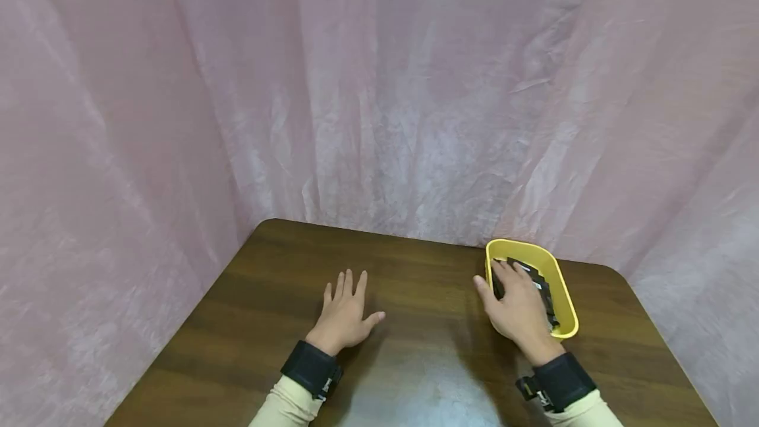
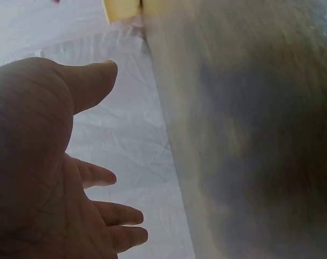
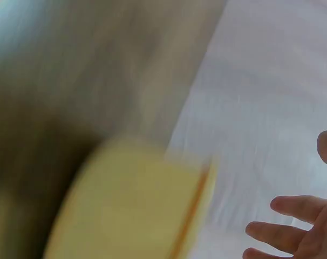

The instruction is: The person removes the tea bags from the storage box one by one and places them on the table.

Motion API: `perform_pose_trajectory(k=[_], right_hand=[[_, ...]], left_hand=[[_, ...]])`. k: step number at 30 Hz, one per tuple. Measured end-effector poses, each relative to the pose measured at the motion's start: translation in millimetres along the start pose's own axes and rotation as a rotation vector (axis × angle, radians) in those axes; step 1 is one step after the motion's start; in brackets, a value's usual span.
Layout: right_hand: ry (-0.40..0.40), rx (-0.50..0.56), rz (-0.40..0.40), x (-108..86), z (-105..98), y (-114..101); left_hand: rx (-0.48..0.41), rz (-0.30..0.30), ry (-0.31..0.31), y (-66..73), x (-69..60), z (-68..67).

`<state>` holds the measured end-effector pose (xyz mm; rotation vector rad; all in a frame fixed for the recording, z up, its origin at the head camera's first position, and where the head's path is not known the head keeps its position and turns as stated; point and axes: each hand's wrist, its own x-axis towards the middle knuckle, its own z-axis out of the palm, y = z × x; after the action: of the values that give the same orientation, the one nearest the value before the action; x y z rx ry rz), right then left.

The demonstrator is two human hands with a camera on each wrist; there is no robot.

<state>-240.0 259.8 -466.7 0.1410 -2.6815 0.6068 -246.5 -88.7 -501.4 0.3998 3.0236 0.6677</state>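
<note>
A yellow basket [image 1: 563, 295] stands at the back right of the table, with black items [image 1: 541, 285] inside it. Over its left side hovers the right hand [image 1: 517, 308], fingers spread and holding nothing, hiding part of the contents. In the right wrist view, the basket's blurred yellow wall [image 3: 125, 205] is left of the right hand [image 3: 309, 226]. The left hand [image 1: 344, 318] is above the middle-left of the table, fingers spread, with nothing in it. In the left wrist view, the left hand [image 2: 61, 162] shows its thumb and several fingers extended.
The brown wooden table [image 1: 415, 295] has rounded back corners. Pink curtains [image 1: 379, 97] hang behind it and at both sides. Each wrist wears a black band, the left one [image 1: 311, 369] and the right one [image 1: 563, 381], over pale sleeves.
</note>
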Motion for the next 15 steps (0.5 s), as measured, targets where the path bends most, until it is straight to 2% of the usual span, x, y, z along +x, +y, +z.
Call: perform_pose_trajectory(k=[4,7,11,15], right_hand=[[0.026,-0.040,0.074,8.6,-34.2,50.1],[-0.017,-0.078,0.166,12.5,-53.3,85.9],[-0.141,-0.074,0.326,17.5,-66.1,124.5],[-0.287,0.008,0.431,20.9,-62.5,145.3]], left_hand=[[0.010,0.001,0.002,0.1,1.3,-0.1],[0.008,0.004,0.001,-0.8,1.7,-1.3],[0.007,0.004,0.008,-2.9,0.5,-1.4],[0.006,-0.004,0.005,-6.0,-1.5,0.6]])
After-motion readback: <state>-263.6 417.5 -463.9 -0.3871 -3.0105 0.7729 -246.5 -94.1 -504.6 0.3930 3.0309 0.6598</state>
